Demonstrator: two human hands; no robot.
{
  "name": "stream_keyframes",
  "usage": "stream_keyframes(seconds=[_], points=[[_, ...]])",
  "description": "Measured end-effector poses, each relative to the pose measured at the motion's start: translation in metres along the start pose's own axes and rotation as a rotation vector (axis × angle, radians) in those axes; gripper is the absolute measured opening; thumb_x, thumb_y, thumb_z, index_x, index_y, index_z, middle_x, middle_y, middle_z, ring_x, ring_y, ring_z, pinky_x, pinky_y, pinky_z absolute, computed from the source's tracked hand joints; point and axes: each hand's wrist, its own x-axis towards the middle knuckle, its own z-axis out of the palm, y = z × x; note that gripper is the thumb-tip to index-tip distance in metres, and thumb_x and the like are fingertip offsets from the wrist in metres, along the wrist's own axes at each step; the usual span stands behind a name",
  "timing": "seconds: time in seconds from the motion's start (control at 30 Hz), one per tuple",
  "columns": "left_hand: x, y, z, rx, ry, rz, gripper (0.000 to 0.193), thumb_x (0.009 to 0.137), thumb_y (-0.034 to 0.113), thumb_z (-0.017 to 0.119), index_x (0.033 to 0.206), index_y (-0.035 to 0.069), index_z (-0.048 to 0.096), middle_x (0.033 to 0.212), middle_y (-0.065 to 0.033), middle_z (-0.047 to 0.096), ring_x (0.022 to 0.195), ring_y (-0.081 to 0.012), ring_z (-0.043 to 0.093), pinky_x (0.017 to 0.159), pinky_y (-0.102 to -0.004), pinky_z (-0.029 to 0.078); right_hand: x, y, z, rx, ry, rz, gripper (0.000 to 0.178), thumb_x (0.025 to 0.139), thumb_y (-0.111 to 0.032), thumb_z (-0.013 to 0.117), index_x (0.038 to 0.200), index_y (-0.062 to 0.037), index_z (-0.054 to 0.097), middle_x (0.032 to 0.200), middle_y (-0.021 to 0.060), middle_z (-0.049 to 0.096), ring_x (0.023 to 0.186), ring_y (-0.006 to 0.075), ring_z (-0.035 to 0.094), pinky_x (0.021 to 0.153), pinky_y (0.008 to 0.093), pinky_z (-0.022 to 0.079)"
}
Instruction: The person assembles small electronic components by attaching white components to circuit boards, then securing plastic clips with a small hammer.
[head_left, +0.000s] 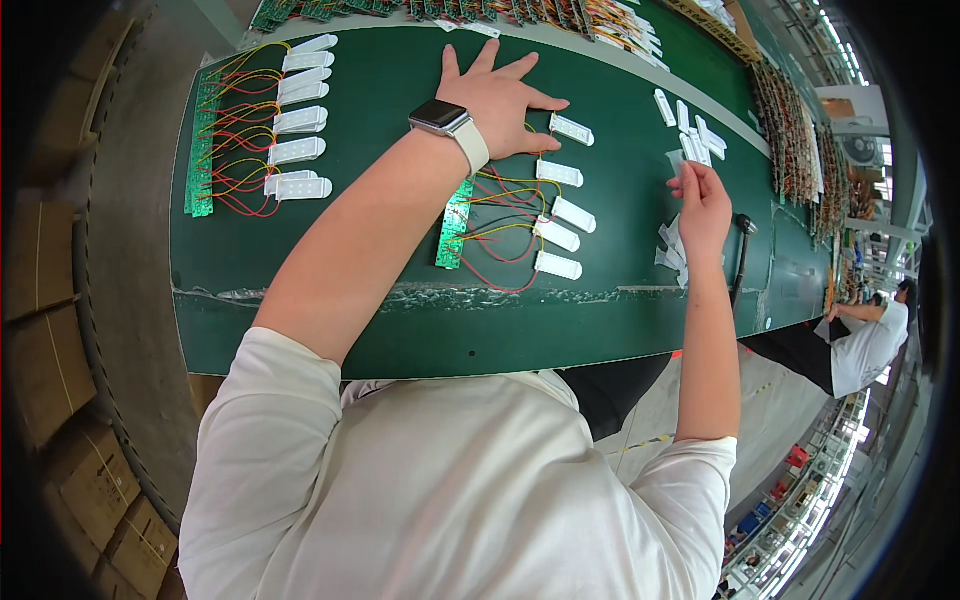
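My left hand point(495, 100) lies with fingers spread on the green tabletop, over the upper end of a green circuit board point(455, 225). Red, yellow and black wires run from that board to several white plastic light pieces point(560, 174) in a column on its right. Part of the board and wiring is hidden under my hand and wrist. On the right, my right hand point(705, 210) is pinched at a small translucent film piece point(675, 160). Just beyond its fingertips is a loose group of white plastic pieces point(700, 140).
Another wired circuit board point(202, 145) with white light pieces lies at the left. Crumpled film scraps point(673, 250) and a black-handled tool point(745, 245) lie near my right forearm. Wired boards point(790, 130) are heaped along the far side. A person point(870, 340) sits farther right.
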Motion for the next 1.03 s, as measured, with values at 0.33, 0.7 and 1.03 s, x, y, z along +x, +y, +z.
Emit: stream_keyframes(seconds=[0.33,0.7,1.03], points=[[-0.002,-0.002,0.002,0.005,0.004,-0.008,0.059,0.083,0.075,0.067,0.138,0.056,0.061,0.171,-0.0005,0.031,0.159,-0.0381,0.020,0.123,-0.0735,0.011,-0.016,-0.040,0.007,-0.459,-0.206,-0.417,0.021,0.094,-0.019,0.076,0.110,-0.0051,0.076,0.090,0.0098,0.071,0.077,0.0254,0.069,0.072,0.0363,0.056],[-0.002,-0.002,0.002,-0.010,0.007,-0.004,0.060,0.083,0.075,0.068,0.139,0.056,0.059,0.170,-0.0005,0.032,0.159,-0.0369,0.019,0.123,-0.0727,0.010,0.000,-0.067,0.047,-0.465,-0.119,-0.676,0.022,0.090,-0.021,0.078,0.106,-0.0056,0.078,0.098,0.0077,0.076,0.094,0.0274,0.069,0.081,0.0383,0.056],[-0.003,-0.004,0.003,-0.028,0.003,-0.005,0.062,0.081,0.076,0.068,0.139,0.055,0.060,0.171,-0.0003,0.030,0.159,-0.0373,0.018,0.123,-0.0731,0.009,-0.002,-0.084,0.091,-0.432,-0.111,-0.751,0.021,0.085,-0.024,0.081,0.101,-0.0099,0.080,0.108,0.0014,0.077,0.099,0.0248,0.068,0.085,0.0363,0.057]])
